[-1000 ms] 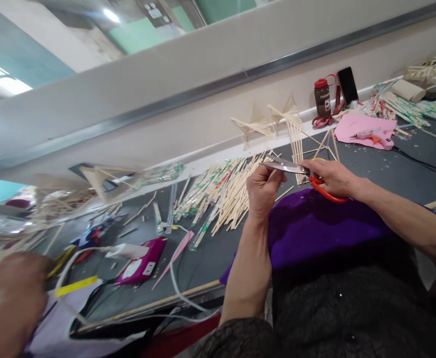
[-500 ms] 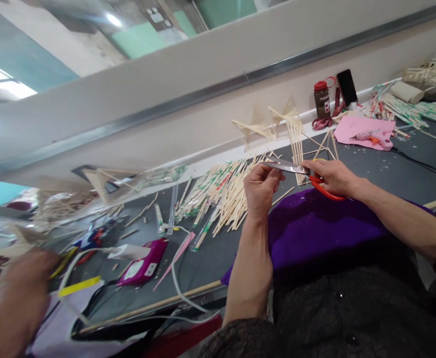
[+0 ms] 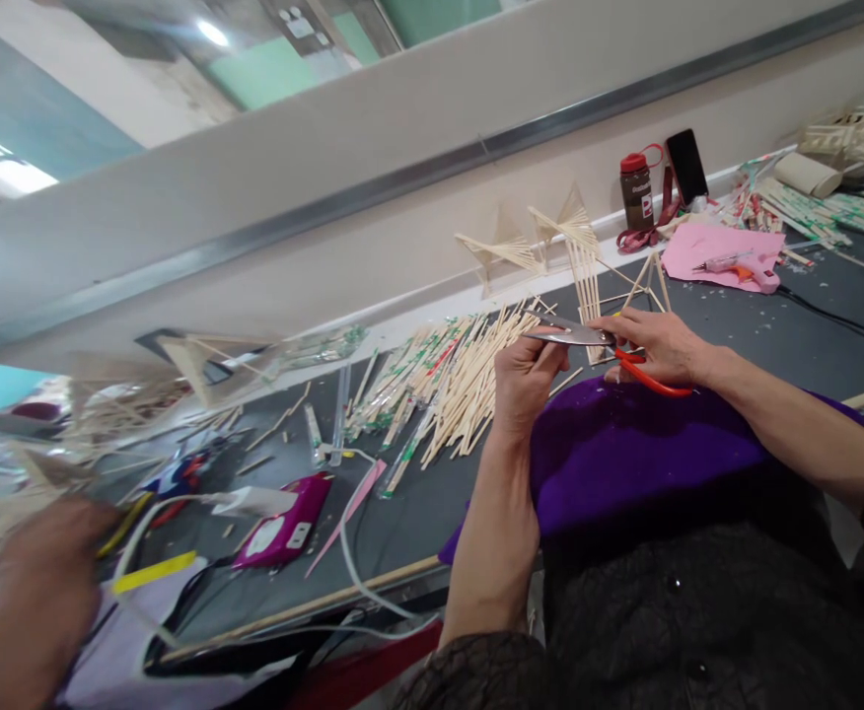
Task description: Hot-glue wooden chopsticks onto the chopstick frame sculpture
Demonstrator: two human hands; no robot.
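Grey desk [image 3: 417,513] is set along a pale wall, a purple cloth [image 3: 624,444] laid at its near edge. Above the cloth, scissors [image 3: 572,334] are gripped by the right hand [image 3: 658,345], fingers closed round the orange handles. Fingers of the left hand [image 3: 525,380] are pressed together at the blade tips; anything pinched cannot be discerned. Loose sticks [image 3: 454,380] are heaped beyond.

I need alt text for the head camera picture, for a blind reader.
A person's right hand holds orange-handled scissors whose blades reach the raised left hand, above a purple cloth and a pile of wooden sticks on a grey table.
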